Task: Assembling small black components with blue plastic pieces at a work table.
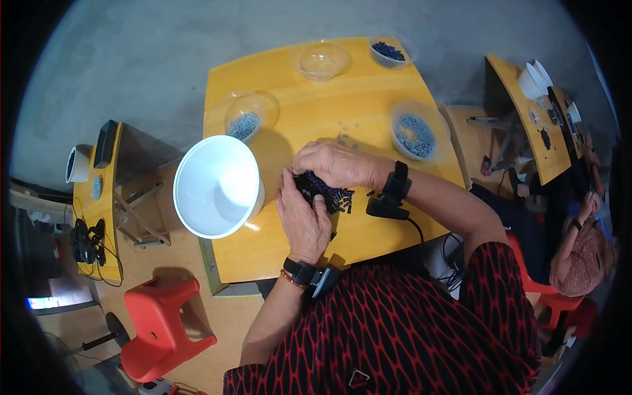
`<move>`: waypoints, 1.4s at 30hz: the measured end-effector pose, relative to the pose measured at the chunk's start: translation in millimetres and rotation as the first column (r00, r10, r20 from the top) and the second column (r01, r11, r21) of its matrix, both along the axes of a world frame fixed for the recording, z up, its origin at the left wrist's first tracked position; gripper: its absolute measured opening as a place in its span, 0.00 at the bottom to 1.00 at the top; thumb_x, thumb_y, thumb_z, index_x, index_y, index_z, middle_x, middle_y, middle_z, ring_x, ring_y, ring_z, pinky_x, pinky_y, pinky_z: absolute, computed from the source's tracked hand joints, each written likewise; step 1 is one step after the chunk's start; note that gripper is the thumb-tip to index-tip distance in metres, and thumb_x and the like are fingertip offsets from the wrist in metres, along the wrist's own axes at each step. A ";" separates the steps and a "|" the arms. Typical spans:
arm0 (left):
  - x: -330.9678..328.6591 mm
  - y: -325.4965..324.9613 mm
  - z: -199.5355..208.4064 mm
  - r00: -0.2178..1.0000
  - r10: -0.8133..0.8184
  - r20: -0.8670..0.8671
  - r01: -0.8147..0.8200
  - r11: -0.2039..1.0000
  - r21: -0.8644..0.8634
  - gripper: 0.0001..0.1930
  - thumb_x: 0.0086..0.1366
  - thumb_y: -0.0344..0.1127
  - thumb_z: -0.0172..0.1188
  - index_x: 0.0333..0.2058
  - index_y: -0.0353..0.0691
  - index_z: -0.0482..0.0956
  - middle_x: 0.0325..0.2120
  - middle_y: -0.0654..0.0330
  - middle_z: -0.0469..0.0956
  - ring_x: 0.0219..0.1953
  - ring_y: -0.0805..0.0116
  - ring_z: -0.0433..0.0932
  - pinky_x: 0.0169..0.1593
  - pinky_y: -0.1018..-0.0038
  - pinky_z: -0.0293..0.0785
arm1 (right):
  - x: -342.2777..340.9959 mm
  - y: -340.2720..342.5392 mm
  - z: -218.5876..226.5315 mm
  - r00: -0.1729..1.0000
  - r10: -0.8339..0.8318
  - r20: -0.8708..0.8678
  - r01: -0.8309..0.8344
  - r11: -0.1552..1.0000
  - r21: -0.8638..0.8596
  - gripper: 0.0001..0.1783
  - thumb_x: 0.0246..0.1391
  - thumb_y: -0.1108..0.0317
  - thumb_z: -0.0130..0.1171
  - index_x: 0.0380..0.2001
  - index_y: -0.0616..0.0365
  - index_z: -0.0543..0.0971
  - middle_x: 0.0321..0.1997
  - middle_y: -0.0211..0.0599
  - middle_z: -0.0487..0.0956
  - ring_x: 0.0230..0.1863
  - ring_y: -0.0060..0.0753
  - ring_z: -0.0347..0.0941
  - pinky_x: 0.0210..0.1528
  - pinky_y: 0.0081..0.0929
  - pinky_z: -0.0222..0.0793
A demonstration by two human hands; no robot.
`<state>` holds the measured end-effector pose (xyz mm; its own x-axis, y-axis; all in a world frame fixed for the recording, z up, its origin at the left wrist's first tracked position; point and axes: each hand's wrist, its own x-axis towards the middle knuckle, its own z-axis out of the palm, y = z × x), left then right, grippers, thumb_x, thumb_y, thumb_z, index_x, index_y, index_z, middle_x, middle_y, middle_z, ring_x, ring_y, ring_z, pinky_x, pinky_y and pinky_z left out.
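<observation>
Head view: my left hand [304, 220] and right hand [337, 164] meet, fingers bent, over dark pegs [340, 197]; I can't tell their grip. Plenty seems left, loose beneath my palms; the white bucket [192, 184] left of them shows none.

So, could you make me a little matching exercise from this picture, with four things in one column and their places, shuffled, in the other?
Things
1. White tub
2. Heap of loose dark pieces
3. Beaded bracelet
4. Clear bowl with dark contents

Places
A. On the person's left arm
B. Beside the left hand, partly hidden by the right hand
C. At the far right corner of the yellow table
D. Left of both hands

Pairs: 1-D, 2-B, 3-A, 4-C
</observation>
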<state>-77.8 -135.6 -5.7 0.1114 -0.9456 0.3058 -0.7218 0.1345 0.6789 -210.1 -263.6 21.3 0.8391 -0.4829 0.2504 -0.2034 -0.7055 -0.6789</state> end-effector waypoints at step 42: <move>4.5 -40.0 -6.8 0.965 0.058 0.255 -0.087 0.991 0.104 0.31 0.69 0.41 0.54 0.65 0.29 0.58 0.68 0.36 0.56 0.71 0.37 0.50 0.72 0.49 0.42 | -83.2 66.3 -2.4 0.705 -0.707 0.055 0.708 0.698 -0.108 0.18 0.59 0.75 0.48 0.52 0.70 0.70 0.50 0.62 0.73 0.46 0.64 0.73 0.49 0.51 0.71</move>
